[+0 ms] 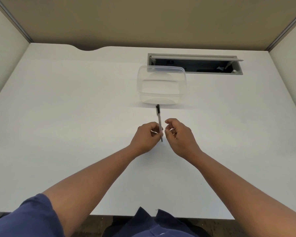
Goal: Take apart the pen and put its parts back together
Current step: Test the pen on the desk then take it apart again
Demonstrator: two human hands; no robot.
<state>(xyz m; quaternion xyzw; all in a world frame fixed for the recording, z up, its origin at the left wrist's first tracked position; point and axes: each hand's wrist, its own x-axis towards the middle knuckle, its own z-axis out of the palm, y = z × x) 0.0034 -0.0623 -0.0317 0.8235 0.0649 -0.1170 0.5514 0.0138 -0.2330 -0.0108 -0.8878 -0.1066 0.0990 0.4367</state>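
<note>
A slim pen [159, 121] with a pale barrel and a black cap end points away from me, above the white desk [75, 117]. My left hand [146, 138] grips its lower part between thumb and fingers, and the dark tip sticks out below the fingers. My right hand [179, 136] hovers just to the right of the pen with its fingers curled. A small pale piece seems to sit between its fingertips, but I cannot make out what it is.
A clear plastic container [161, 84] stands on the desk just beyond the pen's black end. Behind it is an open grey cable hatch [195, 64]. Partition walls enclose the desk at the back and both sides.
</note>
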